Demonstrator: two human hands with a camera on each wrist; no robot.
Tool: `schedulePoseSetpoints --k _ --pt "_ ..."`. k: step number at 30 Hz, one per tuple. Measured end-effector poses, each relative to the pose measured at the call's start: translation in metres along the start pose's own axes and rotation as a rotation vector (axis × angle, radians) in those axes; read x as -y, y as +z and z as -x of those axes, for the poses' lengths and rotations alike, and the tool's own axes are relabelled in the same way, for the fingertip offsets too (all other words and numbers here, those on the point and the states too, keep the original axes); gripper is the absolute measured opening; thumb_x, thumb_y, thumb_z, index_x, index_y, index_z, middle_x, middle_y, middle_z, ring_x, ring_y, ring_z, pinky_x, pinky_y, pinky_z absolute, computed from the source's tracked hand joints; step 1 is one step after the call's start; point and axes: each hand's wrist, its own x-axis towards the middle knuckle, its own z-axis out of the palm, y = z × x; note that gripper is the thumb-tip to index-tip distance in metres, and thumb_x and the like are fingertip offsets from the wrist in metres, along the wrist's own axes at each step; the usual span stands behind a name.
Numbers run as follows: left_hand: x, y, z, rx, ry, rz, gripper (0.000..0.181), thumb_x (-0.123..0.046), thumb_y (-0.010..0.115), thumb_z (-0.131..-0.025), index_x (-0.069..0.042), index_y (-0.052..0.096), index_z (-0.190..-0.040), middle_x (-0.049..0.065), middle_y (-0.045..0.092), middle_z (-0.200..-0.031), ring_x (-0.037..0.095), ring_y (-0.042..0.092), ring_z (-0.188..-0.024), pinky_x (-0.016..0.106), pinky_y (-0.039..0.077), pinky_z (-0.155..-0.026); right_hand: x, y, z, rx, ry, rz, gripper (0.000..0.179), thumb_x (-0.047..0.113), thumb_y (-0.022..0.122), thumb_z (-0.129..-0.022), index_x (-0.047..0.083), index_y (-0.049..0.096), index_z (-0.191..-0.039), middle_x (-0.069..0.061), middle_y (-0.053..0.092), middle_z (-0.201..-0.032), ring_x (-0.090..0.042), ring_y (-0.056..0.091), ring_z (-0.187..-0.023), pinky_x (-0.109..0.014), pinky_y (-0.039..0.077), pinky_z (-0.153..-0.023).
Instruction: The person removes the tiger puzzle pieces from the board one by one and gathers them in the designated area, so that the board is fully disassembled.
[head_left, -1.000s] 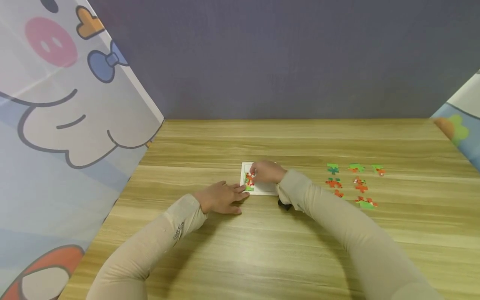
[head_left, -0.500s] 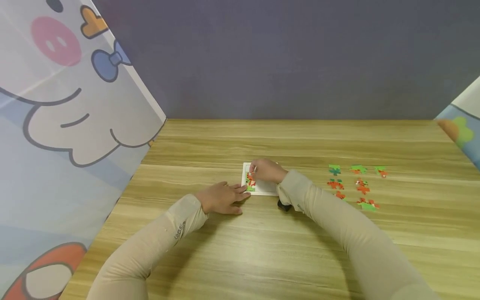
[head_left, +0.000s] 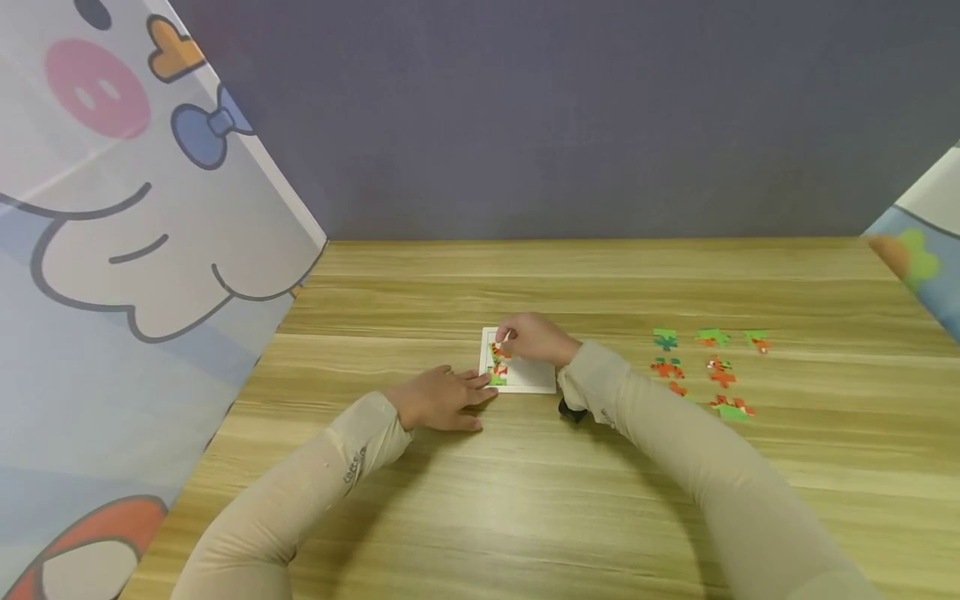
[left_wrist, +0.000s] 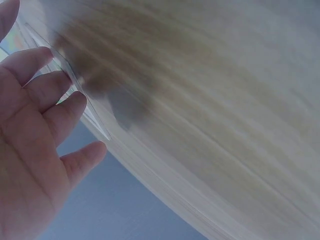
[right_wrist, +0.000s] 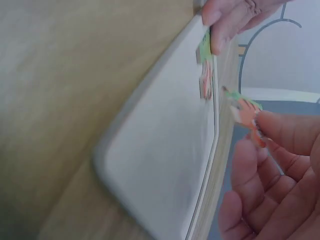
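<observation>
A white puzzle tray [head_left: 534,382] lies flat on the wooden table. My left hand [head_left: 438,398] rests at its left edge, fingers spread and touching the rim. Between thumb and fingers, my right hand [head_left: 538,340] pinches an orange and green puzzle piece [right_wrist: 246,112], raised above the tray in the right wrist view. Inside the tray's near left corner lies a green and red puzzle piece [head_left: 498,375]. The left wrist view shows the left palm [left_wrist: 30,135] and relaxed fingers over the tray edge.
Several loose puzzle pieces [head_left: 712,337] lie in rough rows on the right of the wooden table [head_left: 480,500]. A small black object [head_left: 572,411] sits under the right wrist. A grey panel [head_left: 570,125] rises behind the table, and a cartoon-printed wall [head_left: 187,250] stands at left.
My right hand has lifted slightly with the pinched piece, away from the piece lying in the tray. The left hand stays at the tray's edge.
</observation>
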Motion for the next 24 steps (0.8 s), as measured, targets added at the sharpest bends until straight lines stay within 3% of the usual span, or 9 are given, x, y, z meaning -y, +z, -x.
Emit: schedulePoseSetpoints --k 6,15,24 --pt "0.0 -0.002 0.0 0.009 -0.013 0.025 0.06 -0.04 0.056 -0.105 -0.015 0.041 -0.157 0.01 0.032 -0.166 0.029 0.028 -0.156 0.057 0.027 -0.124 -0.011 -0.009 0.006 -0.011 -0.013 -0.057 0.019 0.002 0.058 -0.097 -0.004 0.07 -0.11 -0.015 0.074 -0.096 -0.01 0.059 -0.062 -0.02 0.048 -0.061" --pt "0.0 -0.001 0.002 -0.009 -0.005 0.032 0.06 -0.042 0.055 -0.104 -0.013 0.043 -0.156 0.011 0.035 -0.165 0.031 0.028 -0.156 0.057 0.025 -0.125 -0.033 -0.017 0.018 -0.019 -0.001 -0.123 0.023 0.003 0.054 -0.1 -0.007 0.068 -0.115 -0.011 0.068 -0.087 -0.013 0.06 -0.065 -0.025 0.05 -0.063" --pt "0.001 -0.003 0.003 -0.028 0.038 0.055 0.059 -0.041 0.055 -0.105 -0.012 0.044 -0.155 0.017 0.033 -0.164 0.034 0.028 -0.156 0.059 0.024 -0.125 -0.05 -0.033 0.036 -0.065 0.037 -0.167 0.023 0.002 0.054 -0.098 -0.007 0.068 -0.115 -0.005 0.063 -0.078 -0.014 0.051 -0.067 -0.027 0.043 -0.063"
